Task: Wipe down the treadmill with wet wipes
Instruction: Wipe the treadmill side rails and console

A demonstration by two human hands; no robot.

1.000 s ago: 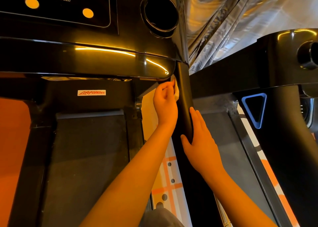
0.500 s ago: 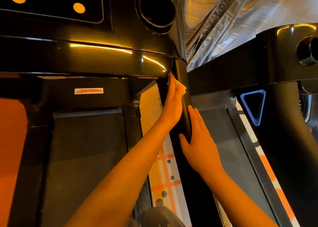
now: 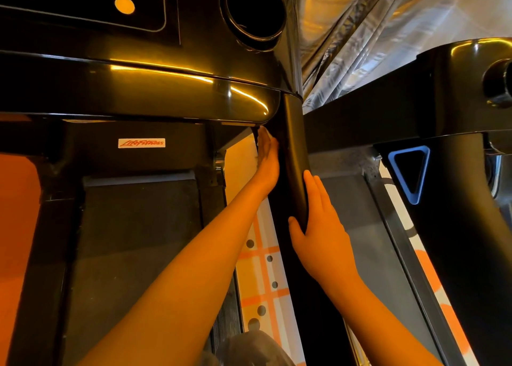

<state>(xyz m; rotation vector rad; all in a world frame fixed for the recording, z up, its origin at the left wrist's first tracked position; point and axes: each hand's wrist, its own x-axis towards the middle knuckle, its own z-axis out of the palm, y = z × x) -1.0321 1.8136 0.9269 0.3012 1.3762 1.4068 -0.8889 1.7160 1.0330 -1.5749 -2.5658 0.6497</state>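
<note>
My right hand (image 3: pixel 318 227) is nearest. Fingers are straight and together along the right face of the upright post (image 3: pixel 292 144) of the treadmill (image 3: pixel 155 160), thumb laid on the near face. It's bracing, not squeezing.

My left hand (image 3: pixel 268 157) is further up, flat with fingers straight, pressed on the post's left face just under the console (image 3: pixel 124 85). The wet wipe isn't visible. It's probably trapped between palm and post, can't confirm.

The belt (image 3: pixel 133 254) is down left, with the patterned floor mat (image 3: pixel 263 268) between it and the post.

Risks:
- A flat palm has no pinch on the wipe, so a downstroke could shed it into the gap beside the deck.
- My fingertips are tight in the post/console corner, so pushing higher could jam or scrape them.
- Further up, a dripping wipe near the round buttons (image 3: pixel 124 4) could wet the electronics.
</note>
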